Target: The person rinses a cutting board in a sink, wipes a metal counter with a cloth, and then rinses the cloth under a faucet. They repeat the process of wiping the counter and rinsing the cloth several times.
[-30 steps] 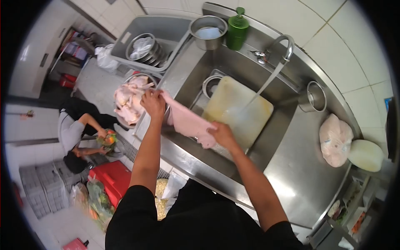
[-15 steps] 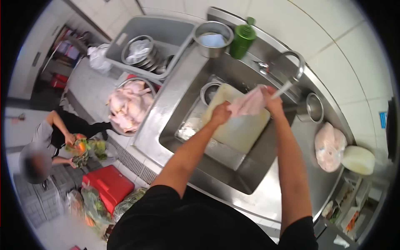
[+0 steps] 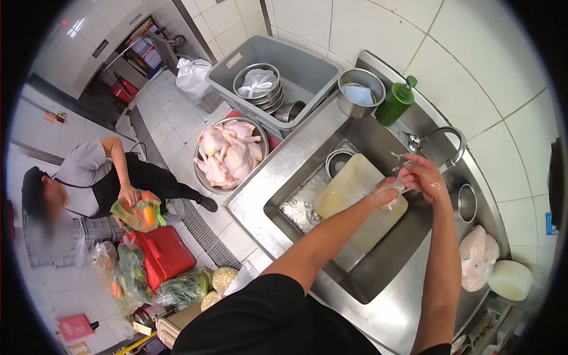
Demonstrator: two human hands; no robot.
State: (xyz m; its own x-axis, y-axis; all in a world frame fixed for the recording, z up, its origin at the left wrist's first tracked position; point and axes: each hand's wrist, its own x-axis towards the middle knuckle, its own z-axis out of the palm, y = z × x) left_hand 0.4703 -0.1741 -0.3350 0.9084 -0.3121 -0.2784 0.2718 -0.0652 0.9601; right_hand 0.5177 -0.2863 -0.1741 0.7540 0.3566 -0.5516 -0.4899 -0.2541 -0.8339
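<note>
Right of centre, the left hand's [image 3: 386, 194] and right hand's [image 3: 425, 178] fingers grip a pale, limp piece [image 3: 399, 185] over the sink [image 3: 378, 281].

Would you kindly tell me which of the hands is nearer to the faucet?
Right: the right hand is near the faucet; the left hand is farther off, over the pale board.

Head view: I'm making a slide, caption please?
Left hand and right hand close together over a board in a metal sink.
</note>
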